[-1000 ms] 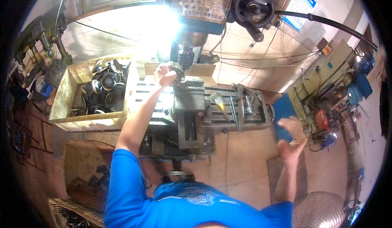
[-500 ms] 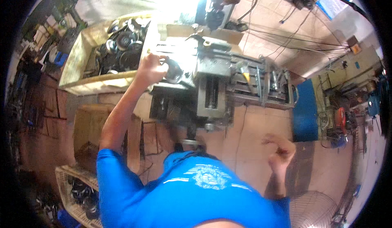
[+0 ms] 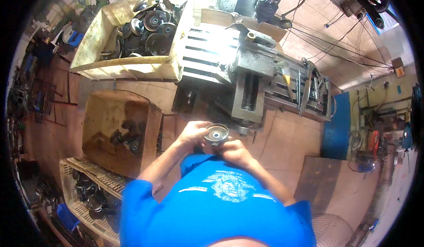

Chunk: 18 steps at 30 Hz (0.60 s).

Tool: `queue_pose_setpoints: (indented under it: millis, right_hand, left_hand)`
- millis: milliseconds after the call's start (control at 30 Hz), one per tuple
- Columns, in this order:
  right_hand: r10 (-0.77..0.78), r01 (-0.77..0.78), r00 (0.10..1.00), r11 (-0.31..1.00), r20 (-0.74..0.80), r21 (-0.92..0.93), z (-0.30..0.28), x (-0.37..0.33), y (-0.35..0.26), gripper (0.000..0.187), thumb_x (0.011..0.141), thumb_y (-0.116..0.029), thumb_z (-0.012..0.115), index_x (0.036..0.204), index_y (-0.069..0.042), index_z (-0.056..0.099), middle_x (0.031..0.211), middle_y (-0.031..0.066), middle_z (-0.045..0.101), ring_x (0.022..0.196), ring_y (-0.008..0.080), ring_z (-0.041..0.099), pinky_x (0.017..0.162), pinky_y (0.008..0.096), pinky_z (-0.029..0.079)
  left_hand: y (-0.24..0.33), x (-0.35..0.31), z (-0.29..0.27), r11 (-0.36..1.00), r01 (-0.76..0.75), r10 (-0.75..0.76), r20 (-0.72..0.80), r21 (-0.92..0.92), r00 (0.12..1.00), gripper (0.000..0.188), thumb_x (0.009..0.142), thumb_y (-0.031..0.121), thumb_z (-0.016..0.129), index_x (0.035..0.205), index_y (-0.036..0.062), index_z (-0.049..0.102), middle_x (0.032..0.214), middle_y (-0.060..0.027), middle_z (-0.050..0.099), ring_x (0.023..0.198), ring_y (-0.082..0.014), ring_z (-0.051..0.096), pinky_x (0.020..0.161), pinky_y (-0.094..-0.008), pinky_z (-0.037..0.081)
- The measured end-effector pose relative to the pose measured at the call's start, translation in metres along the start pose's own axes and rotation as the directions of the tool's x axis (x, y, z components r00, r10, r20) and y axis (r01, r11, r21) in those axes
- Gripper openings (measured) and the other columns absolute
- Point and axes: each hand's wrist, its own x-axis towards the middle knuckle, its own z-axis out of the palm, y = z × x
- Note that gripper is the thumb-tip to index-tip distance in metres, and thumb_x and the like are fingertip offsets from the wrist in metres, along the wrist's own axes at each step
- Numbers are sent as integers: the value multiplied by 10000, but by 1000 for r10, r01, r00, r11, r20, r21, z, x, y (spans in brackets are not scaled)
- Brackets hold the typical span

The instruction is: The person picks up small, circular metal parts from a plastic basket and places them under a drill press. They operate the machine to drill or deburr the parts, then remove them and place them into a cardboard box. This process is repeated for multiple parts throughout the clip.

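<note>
The left hand (image 3: 195, 133) grips the left rim of a metal wheel (image 3: 216, 133), and the right hand (image 3: 235, 152) closes on its lower right edge, just before the blue shirt (image 3: 221, 203). Beyond lies the vise (image 3: 256, 66) on the slotted tabletop (image 3: 201, 55). Tiled floor (image 3: 282, 136) opens rightward; leftward, the walls of a brown box (image 3: 151, 136) and yellowish crate (image 3: 128, 66) bound the room.

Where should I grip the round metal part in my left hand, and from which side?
Probably the outer rim of the round metal part, from opposite edges: left hand on the left, where it holds, right hand from the lower right. Its open face is turned up, so the circular edge shows around the central hole.
</note>
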Motion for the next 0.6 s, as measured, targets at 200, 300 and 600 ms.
queue_pose_setpoints:
  millis: [200,300,600]
  right_hand:
    - [2,-6,998,999,-67,-49,-15,-3,32,469,704,-145,636,1142,-4,548,1046,123,583,961,228,553,866,328,427]
    - [-49,55,998,984,40,-169,-24,6,54,488,724,-156,639,1171,2,525,1123,137,554,1046,239,517,928,367,393]
    - [68,-57,998,890,7,-453,0,-3,-18,395,687,-214,583,1027,-19,629,1018,168,561,946,262,547,816,352,438]
  left_hand:
    - [-30,5,0,996,41,-41,-8,-85,999,371,796,81,546,1134,-69,518,860,-121,619,558,-112,578,449,-216,482]
    - [-38,13,-17,999,37,-37,58,5,998,350,843,121,561,1149,-41,509,816,-102,636,560,-124,609,460,-219,508]
    - [-54,115,-116,226,248,446,-326,942,834,243,688,205,604,875,55,644,842,-173,641,832,-339,618,731,-420,496]
